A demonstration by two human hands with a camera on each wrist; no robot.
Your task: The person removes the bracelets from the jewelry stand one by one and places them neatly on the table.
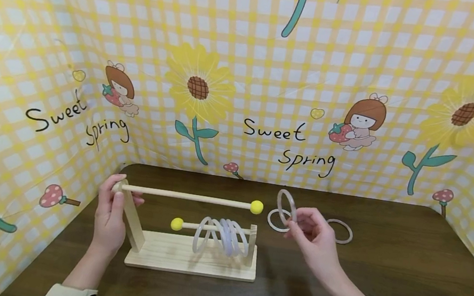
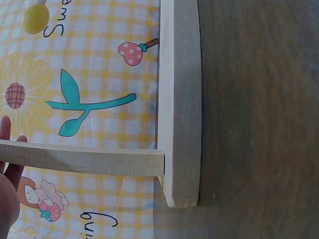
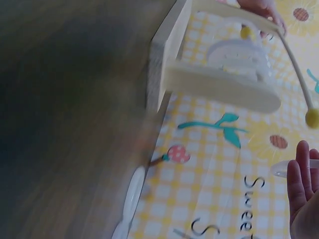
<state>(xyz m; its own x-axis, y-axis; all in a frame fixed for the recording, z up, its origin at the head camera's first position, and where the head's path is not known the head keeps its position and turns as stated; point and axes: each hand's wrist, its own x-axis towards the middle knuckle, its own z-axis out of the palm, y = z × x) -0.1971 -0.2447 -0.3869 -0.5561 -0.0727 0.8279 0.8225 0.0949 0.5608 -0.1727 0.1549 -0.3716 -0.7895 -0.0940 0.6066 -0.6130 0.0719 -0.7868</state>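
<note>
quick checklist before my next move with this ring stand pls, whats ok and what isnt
1. Ring secure: ok, pinched in the right hand, off the table.
2. Stand steadied: ok, the left hand grips the top of the taller post.
3. Upper rod free: ok, no rings on it.
4. Ring at the upper yellow ball: not ok, it is apart, to the right.
5. Count of rings on the lower rod: cannot tell, they overlap.
</note>
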